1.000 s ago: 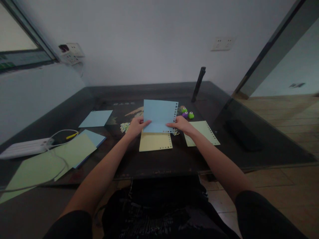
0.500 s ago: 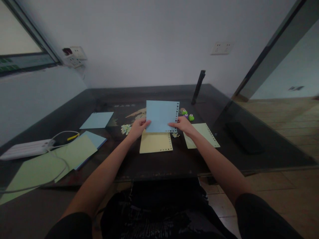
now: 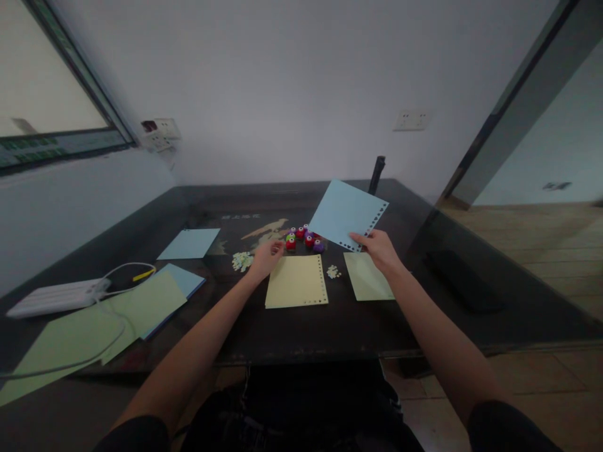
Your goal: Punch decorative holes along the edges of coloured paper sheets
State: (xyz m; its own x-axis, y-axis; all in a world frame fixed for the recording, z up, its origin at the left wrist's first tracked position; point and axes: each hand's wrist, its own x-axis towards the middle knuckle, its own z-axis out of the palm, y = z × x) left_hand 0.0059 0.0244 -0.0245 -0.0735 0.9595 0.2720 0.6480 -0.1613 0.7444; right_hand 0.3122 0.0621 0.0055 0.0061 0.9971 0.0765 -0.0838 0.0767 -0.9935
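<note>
My right hand (image 3: 379,250) pinches the lower corner of a light blue sheet (image 3: 346,213) with punched holes along two edges, holding it tilted above the dark table (image 3: 301,326). Beneath that hand lies a pale green sheet (image 3: 365,279). My left hand (image 3: 267,257) is empty, fingers loosely apart, hovering just left of a cluster of small red, purple and green paper punches (image 3: 304,240). A yellow sheet (image 3: 296,281) with punched edges lies flat between my hands.
Piles of paper dots (image 3: 242,260) sit by the left hand. At left lie a blue sheet (image 3: 188,243), stacked green and blue sheets (image 3: 136,301), and a white power strip (image 3: 56,296) with cables. A black post (image 3: 377,174) stands at the back.
My left hand let go of the blue sheet and moved toward the punches. My right hand carried the sheet up and to the right, uncovering the punches. The view tilted up slightly.
</note>
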